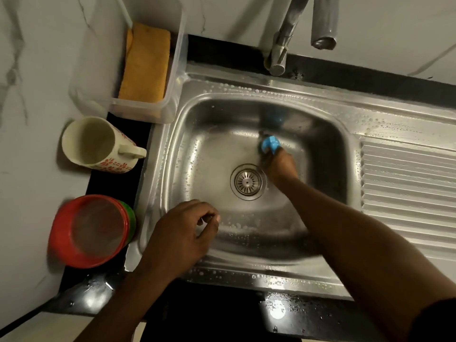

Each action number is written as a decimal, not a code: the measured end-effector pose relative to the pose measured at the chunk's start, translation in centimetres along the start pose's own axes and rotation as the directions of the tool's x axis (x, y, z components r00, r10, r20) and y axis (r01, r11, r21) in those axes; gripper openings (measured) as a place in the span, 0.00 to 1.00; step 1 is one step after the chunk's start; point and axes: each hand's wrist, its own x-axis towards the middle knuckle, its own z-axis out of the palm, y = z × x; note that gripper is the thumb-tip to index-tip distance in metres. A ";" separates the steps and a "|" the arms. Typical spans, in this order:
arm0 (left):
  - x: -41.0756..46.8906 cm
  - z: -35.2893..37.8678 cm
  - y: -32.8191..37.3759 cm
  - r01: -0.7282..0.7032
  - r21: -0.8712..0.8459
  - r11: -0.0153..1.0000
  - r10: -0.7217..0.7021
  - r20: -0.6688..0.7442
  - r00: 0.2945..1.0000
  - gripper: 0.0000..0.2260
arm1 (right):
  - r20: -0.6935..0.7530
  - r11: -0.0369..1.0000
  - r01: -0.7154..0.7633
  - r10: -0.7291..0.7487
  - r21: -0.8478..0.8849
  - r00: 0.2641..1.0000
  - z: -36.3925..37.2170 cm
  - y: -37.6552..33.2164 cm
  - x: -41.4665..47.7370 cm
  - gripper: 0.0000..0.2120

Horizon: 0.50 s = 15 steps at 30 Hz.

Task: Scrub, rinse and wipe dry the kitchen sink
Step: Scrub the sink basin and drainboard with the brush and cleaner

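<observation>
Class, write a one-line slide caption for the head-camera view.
Right hand holds a blue scrubber on the floor of the wet sink beside the drain; left hand loosely curled above the near edge.

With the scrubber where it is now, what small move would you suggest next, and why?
Probably sweep the blue scrubber, gripped by the right hand, leftward across the sink floor. It sits just behind and right of the drain, while droplets show on the left wall, and the left hand hovers nearer the front.

The right hand (pixel 278 166) mostly hides the blue scrubber (pixel 271 143).
</observation>
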 end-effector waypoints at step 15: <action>-0.4 -0.3 -0.3 -0.018 0.001 1.000 0.018 -0.024 1.000 0.03 | 0.295 0.921 0.365 -0.315 -0.132 0.902 6.9 -4.0 -7.9 0.19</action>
